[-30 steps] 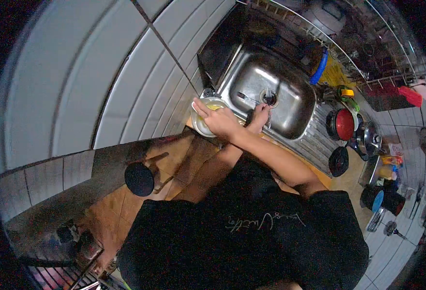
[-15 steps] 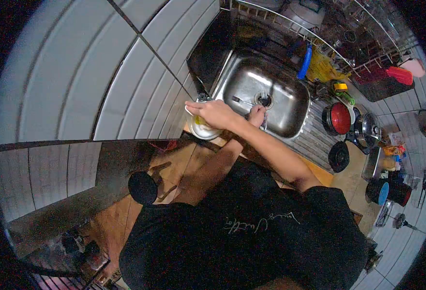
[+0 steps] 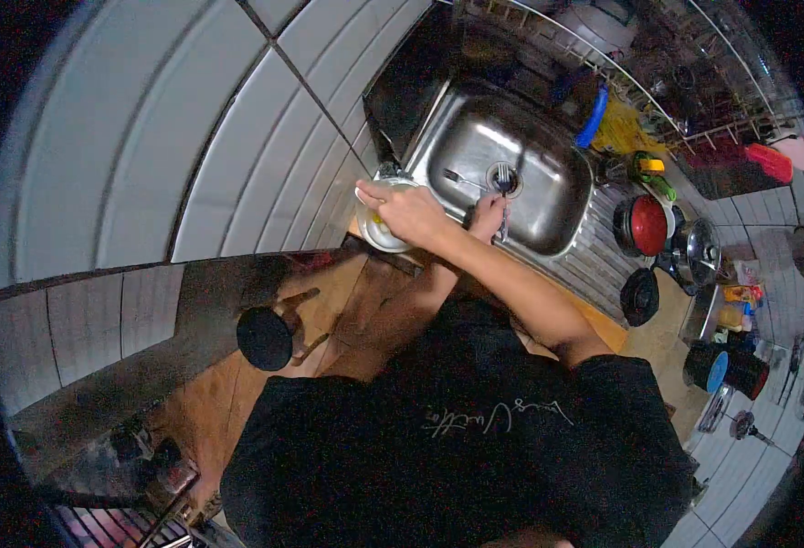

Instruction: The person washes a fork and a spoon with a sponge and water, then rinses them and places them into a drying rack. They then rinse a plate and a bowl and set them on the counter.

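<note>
My left hand (image 3: 487, 217), at the near edge of the steel sink (image 3: 562, 228), is closed on a fork (image 3: 503, 178). Its tines point away from me over the drain. Another metal utensil (image 3: 454, 175) lies in the basin, left of the drain. Crossing over my left arm, my right hand (image 3: 411, 215) reaches to a pale round dish (image 3: 383, 239) in the corner by the tiled wall. Its fingers are stretched out across the dish's far side. Something yellow (image 3: 378, 219) shows in the dish under the palm, which hides the rest.
A wire dish rack (image 3: 548, 32) runs behind the sink. Right of the sink's ribbed drainboard (image 3: 593, 260) stand a red bowl (image 3: 645, 226), a lidded pot (image 3: 697, 251) and a black lid-like piece (image 3: 640, 297). A round black stool (image 3: 265, 338) is on the floor, left.
My left hand now shows the fork more fully, pointing over the drain. The right hand stays at the dish. The view has shifted slightly.
</note>
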The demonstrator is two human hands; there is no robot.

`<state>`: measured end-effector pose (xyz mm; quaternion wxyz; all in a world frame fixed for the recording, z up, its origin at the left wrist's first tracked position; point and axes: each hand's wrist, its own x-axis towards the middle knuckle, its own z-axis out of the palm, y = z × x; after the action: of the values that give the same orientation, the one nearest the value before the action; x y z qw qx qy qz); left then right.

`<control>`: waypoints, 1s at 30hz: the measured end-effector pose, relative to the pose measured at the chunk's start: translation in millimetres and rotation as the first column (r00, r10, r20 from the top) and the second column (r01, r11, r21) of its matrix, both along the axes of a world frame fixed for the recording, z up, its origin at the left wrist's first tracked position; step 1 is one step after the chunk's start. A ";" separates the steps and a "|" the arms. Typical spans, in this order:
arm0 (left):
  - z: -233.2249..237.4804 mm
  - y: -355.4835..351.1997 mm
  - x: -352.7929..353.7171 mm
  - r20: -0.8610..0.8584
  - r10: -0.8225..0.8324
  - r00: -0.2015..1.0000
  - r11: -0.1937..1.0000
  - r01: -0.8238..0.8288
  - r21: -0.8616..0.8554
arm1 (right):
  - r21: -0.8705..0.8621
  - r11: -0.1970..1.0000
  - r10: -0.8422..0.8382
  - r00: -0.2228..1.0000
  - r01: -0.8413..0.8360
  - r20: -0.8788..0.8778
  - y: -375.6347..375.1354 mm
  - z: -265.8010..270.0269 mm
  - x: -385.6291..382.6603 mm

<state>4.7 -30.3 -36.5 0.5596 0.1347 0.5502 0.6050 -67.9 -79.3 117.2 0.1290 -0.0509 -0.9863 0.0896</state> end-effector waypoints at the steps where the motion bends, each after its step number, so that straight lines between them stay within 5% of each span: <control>1: 0.5 0.1 -1.2 -0.037 -0.027 0.999 1.000 0.027 -0.005 | -0.048 0.999 -0.017 0.999 0.014 -0.049 -2.9 -3.2 -0.3; 6: 0.8 0.5 -3.2 -0.070 -0.044 0.997 0.999 0.046 0.022 | -0.017 0.999 -0.042 0.999 0.042 0.013 -6.6 -10.0 -5.3; 14: 22.3 1.0 -7.0 0.214 -0.027 0.976 0.998 0.039 -0.049 | -0.143 0.989 0.037 0.999 -0.036 0.005 12.0 8.8 10.0; 18: 8.5 5.7 -2.4 0.205 -0.027 0.978 0.996 0.043 -0.072 | -0.318 0.937 -0.154 0.988 0.146 -0.001 31.5 16.8 29.8; 21: -31.7 10.9 4.5 0.149 -0.059 0.987 0.998 0.061 -0.004 | -0.314 0.842 -0.397 0.898 0.439 0.192 52.8 -10.2 39.5; 26: -105.6 20.0 5.9 0.118 -0.145 0.982 0.989 0.146 -0.001 | -0.345 0.756 -0.324 0.776 0.556 0.542 63.8 -43.2 34.2; 30: -55.2 7.9 14.1 -0.012 -0.117 0.993 0.990 0.116 -0.085 | -0.403 0.769 -0.267 0.822 0.496 0.503 67.5 -53.9 24.7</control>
<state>18.8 -22.4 -91.6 0.5945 0.1481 0.5710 0.5464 -43.3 -11.8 63.2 -0.0873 -0.3058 -0.8962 0.3093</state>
